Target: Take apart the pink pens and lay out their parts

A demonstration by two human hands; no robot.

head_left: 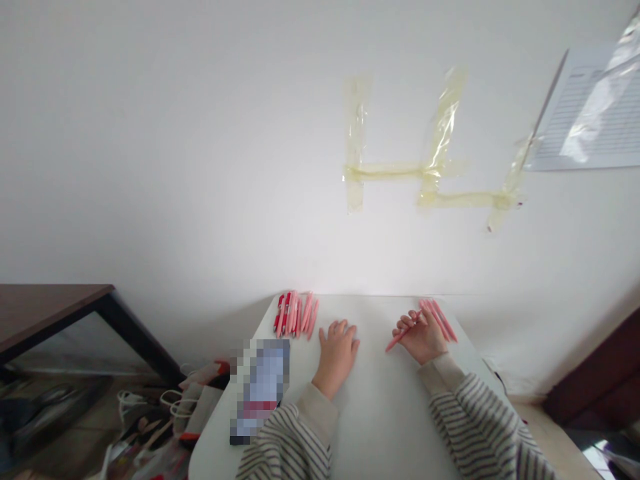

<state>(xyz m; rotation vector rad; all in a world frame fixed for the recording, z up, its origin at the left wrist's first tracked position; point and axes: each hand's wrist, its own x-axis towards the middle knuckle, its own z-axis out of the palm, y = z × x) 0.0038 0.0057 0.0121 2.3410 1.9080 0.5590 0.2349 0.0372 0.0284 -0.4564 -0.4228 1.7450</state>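
Note:
My left hand [336,352] lies palm down on the white table [380,407], fingers slightly curled and empty, just right of a row of red and pink pens [295,313]. My right hand [423,337] is closed around one pink pen [397,340], whose tip points left and down toward the table. Just behind that hand lies a small group of pink pens [440,319] near the table's far right edge.
A blurred-out flat item [261,390] lies at the table's left edge. A dark desk [55,320] stands at the left, with bags and cables [165,413] on the floor. The white wall carries tape strips [430,173] and a taped sheet [590,113].

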